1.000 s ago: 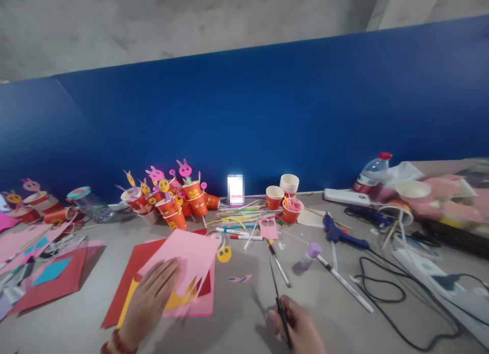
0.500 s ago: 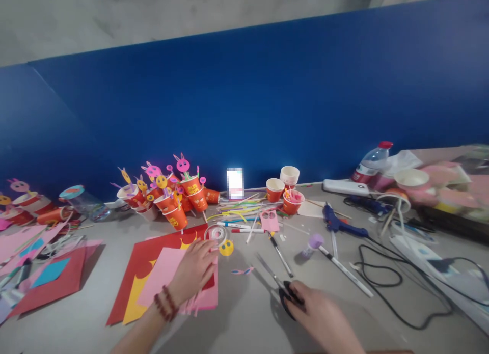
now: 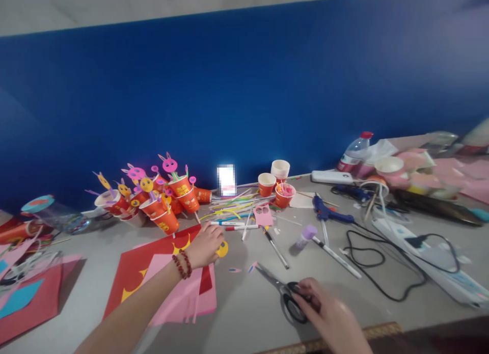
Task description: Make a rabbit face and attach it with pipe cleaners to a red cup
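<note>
My left hand [image 3: 206, 244], with a bead bracelet at the wrist, reaches forward over the red, yellow and pink paper sheets [image 3: 168, 288]. Its fingers curl down beside a yellow smiley disc [image 3: 223, 249], and what lies under them is hidden. My right hand [image 3: 324, 313] is at the near edge with its fingers on the black handles of the scissors [image 3: 292, 299]. The scissors lie flat on the grey table [image 3: 244, 313], blades pointing up-left toward small paper scraps [image 3: 235, 270].
Orange paper cups with bunny toppers [image 3: 164, 201] cluster at the back left, with straws and pens [image 3: 233, 216] beside them. A blue glue gun [image 3: 324, 214], black cable [image 3: 367, 262], white power strip [image 3: 420, 252] and water bottle [image 3: 353, 153] lie to the right. A blue partition [image 3: 267, 89] stands behind the table.
My left hand left the pink sheet and reached forward to the spot beside the yellow disc. My right hand lowered the scissors from upright to flat on the table. The view shifted right.
</note>
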Demonstrator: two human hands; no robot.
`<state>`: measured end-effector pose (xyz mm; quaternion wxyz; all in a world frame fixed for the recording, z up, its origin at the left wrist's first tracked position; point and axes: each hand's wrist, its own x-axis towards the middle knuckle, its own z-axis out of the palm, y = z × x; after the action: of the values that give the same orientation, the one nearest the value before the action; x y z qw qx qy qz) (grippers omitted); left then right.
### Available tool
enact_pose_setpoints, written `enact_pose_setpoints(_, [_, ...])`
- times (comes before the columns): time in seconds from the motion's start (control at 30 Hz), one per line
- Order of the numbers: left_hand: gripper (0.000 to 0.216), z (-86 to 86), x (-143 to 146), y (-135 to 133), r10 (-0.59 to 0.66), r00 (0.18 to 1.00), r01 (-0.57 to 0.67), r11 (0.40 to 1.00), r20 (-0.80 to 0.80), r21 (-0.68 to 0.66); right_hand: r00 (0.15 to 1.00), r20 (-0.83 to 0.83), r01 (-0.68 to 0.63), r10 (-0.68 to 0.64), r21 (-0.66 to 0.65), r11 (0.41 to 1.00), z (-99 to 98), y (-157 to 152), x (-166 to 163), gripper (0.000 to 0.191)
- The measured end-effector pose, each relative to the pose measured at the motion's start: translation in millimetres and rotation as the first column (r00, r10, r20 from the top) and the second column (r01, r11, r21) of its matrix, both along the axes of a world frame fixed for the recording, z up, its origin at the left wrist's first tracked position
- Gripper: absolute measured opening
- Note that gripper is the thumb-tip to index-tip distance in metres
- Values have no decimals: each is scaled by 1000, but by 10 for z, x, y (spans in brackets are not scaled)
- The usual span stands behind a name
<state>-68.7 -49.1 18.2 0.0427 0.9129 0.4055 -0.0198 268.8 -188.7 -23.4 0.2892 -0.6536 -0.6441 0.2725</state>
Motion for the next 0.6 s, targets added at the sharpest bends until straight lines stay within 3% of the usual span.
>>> enact_pose_setpoints(0.13, [29, -6, -28, 100, -15, 1000, 16, 998, 20, -64, 995, -101, 24, -28, -35, 999, 2, -18, 1, 24])
enact_pose_setpoints(0.37, [35, 20, -4, 139, -7, 998, 14, 993, 65, -117, 992, -124, 14, -22, -62, 998, -35, -83, -11, 26])
enact_pose_setpoints(0.53, [31, 23, 14, 63, 2, 991, 17, 990, 137, -139, 971, 72, -231, 229, 26, 973, 44, -144, 6, 36])
enact_pose_setpoints(0.6, [31, 19, 8, 43, 11, 983, 18, 987, 181, -159, 955, 132, -272, 264, 43, 961, 21, -138, 12, 36])
